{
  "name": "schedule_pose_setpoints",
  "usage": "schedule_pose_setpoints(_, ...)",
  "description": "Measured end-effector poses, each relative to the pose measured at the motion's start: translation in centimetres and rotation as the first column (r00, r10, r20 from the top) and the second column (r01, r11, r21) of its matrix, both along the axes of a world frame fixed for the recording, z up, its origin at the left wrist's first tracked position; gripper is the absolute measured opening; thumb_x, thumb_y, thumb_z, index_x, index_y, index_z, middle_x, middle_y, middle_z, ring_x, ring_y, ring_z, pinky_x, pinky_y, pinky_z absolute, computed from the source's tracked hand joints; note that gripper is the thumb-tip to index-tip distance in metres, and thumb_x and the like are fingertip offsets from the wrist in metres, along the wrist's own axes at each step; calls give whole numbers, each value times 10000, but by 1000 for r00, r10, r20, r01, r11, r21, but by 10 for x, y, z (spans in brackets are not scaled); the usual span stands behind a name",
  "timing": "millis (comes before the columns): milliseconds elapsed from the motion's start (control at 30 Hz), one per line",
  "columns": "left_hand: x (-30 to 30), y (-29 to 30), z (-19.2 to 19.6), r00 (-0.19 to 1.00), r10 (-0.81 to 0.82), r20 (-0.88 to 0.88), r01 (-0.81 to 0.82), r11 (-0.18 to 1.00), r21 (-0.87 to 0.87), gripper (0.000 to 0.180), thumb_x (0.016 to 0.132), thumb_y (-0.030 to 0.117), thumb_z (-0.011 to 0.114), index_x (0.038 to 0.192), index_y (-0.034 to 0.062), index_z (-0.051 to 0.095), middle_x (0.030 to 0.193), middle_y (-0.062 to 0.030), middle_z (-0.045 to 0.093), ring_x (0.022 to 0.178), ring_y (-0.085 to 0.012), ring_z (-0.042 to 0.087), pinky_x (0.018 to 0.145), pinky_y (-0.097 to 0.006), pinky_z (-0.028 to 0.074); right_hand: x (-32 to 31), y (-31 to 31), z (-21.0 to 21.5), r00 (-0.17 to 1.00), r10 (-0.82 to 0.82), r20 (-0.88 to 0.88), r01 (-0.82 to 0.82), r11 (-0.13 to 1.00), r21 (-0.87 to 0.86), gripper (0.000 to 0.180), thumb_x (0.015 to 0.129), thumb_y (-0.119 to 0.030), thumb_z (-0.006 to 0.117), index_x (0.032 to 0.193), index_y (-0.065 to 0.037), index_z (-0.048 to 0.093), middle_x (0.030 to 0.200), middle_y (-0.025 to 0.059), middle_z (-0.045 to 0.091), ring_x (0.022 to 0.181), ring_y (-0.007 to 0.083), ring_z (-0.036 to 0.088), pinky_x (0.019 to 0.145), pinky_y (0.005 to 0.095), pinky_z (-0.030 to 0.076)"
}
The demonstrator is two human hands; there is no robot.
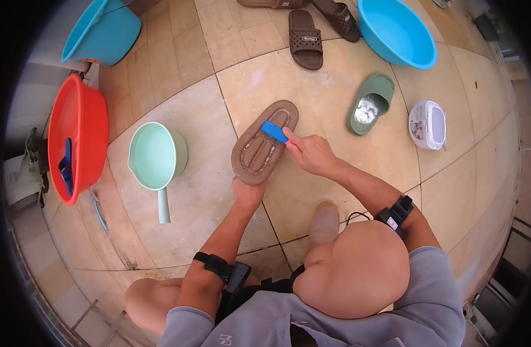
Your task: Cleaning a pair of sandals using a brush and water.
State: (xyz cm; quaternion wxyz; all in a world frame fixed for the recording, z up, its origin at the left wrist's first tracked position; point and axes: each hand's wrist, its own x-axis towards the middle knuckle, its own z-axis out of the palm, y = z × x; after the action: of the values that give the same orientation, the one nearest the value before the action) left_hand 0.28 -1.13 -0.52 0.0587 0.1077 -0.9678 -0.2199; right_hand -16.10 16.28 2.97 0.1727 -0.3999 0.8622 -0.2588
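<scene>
My left hand (246,194) grips the heel end of a brown slipper (259,147), held sole up above the tiled floor. My right hand (311,153) holds a small blue brush (274,132) pressed against the ridged sole near its middle. A green slipper (370,103) with white powder or foam inside lies on the tiles to the right.
A pale green ladle-style scoop (156,159) sits left of the slipper. A red basin (74,136) holds something blue at the far left. Blue basins stand at the top left (103,29) and top right (395,32). Brown sandals (306,37) and a white container (427,124) lie nearby.
</scene>
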Motion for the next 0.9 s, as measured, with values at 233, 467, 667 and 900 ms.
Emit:
schedule_pose_setpoints(233, -5, 2, 3, 999, -15, -40, 19, 996, 86, 275, 849, 162, 601, 1116, 179, 667, 1085, -81, 696, 920, -312, 671, 754, -431, 548, -12, -13, 34, 995, -48, 84, 38, 992, 123, 362, 966, -237, 496, 1263, -57, 598, 801, 234, 667, 749, 423, 652, 679, 521, 505)
schedule_pose_setpoints(467, -9, 1, 3, 982, -108, -157, 108, 994, -9, 322, 864, 181, 589, 1180, 189, 653, 1109, -81, 694, 945, -310, 671, 791, -426, 547, -31, -17, 45, 998, -22, 64, 11, 986, 166, 266, 944, -246, 526, 1062, -31, 630, 828, 223, 682, 804, 433, 654, 718, 519, 517)
schedule_pose_setpoints(667, -4, 1, 3, 991, 7, 136, -23, 994, 111, 276, 858, 159, 582, 1119, 171, 669, 1068, -95, 704, 943, -313, 670, 787, -429, 548, -15, -4, 28, 997, 47, 60, -54, 990, 133, 323, 962, -237, 507, 1196, -40, 608, 797, 232, 675, 754, 423, 656, 684, 522, 516)
schedule_pose_setpoints(900, -6, 6, -6, 997, 64, 50, -68, 994, 83, 270, 843, 156, 597, 1102, 170, 675, 1050, -78, 709, 898, -319, 674, 743, -434, 549, 22, 35, 9, 993, -112, 38, 113, 994, -16, 392, 960, -244, 518, 1294, -50, 581, 717, 235, 652, 640, 421, 645, 606, 509, 508)
